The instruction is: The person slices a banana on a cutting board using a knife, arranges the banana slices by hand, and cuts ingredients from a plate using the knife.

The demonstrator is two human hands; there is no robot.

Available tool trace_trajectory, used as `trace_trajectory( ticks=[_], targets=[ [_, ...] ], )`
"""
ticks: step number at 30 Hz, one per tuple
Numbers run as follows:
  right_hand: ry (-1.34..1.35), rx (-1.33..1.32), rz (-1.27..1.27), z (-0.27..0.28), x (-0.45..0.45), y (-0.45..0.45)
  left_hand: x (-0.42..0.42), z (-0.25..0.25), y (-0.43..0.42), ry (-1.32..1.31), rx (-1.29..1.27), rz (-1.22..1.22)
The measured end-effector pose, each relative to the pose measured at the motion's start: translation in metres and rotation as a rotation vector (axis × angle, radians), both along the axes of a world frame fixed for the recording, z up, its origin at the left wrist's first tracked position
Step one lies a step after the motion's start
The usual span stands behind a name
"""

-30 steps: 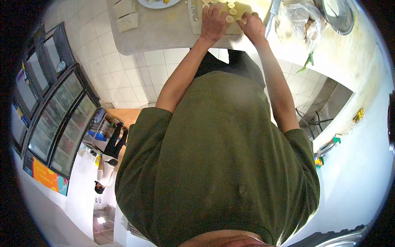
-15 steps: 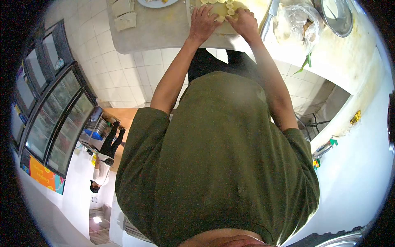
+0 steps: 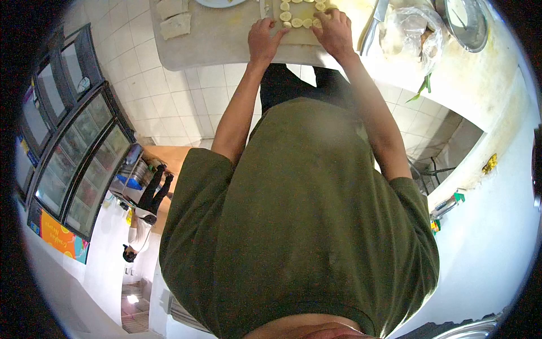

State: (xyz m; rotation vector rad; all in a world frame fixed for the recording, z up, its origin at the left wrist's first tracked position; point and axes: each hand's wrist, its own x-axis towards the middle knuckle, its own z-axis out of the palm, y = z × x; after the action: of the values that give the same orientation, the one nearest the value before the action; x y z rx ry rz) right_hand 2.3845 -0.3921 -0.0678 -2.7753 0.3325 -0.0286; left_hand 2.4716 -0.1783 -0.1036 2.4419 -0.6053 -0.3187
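Note:
Round pale-yellow slices that look like lemon [image 3: 297,22] are laid in a rough ring on a cutting board [image 3: 305,38] at the top of the head view. At the board's left edge, my left hand [image 3: 265,42] holds nothing, its thumb apart from its bent fingers and close to the nearest slices. On the right side of the ring, my right hand [image 3: 336,37] has thumb and index finger around a lemon slice [image 3: 317,24]. That slice is partly covered by the fingers.
A knife [image 3: 374,28] lies right of the board, beside a clear plastic bag [image 3: 415,34] and a metal bowl [image 3: 466,28]. Pale flat pieces [image 3: 175,26] and a plate [image 3: 217,2] are at the left. Another person [image 3: 144,217] stands far off.
My left hand has drawn back from the slices toward the lower left. The right hand stays by the ring's right side. More of the ring shows now.

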Motion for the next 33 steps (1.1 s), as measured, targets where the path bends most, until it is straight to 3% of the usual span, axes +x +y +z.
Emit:
trace_trajectory(
  ticks=[1, 8, 14, 22, 28, 33],
  targets=[
    [-0.043, -0.027, 0.107, -0.003, -0.001, -0.003, 0.001, 0.001, -0.001, 0.002, 0.008, -0.005],
    [0.089, -0.16, 0.16, 0.0, 0.002, -0.012, 0.003, 0.011, -0.004, -0.065, 0.004, -0.07],
    [0.069, -0.082, 0.103, -0.005, -0.004, -0.009, -0.001, 0.007, -0.011, -0.053, -0.018, -0.01],
    [0.054, -0.046, -0.194, -0.01, -0.015, 0.006, 0.0, 0.005, -0.011, -0.029, -0.001, 0.018],
    [-0.055, -0.011, -0.215, -0.014, -0.018, 0.014, 0.006, 0.01, -0.016, -0.271, -0.051, -0.126],
    [-0.04, 0.022, -0.172, -0.01, -0.016, 0.009, 0.04, 0.031, -0.034, -0.099, -0.023, -0.284]
  ],
)
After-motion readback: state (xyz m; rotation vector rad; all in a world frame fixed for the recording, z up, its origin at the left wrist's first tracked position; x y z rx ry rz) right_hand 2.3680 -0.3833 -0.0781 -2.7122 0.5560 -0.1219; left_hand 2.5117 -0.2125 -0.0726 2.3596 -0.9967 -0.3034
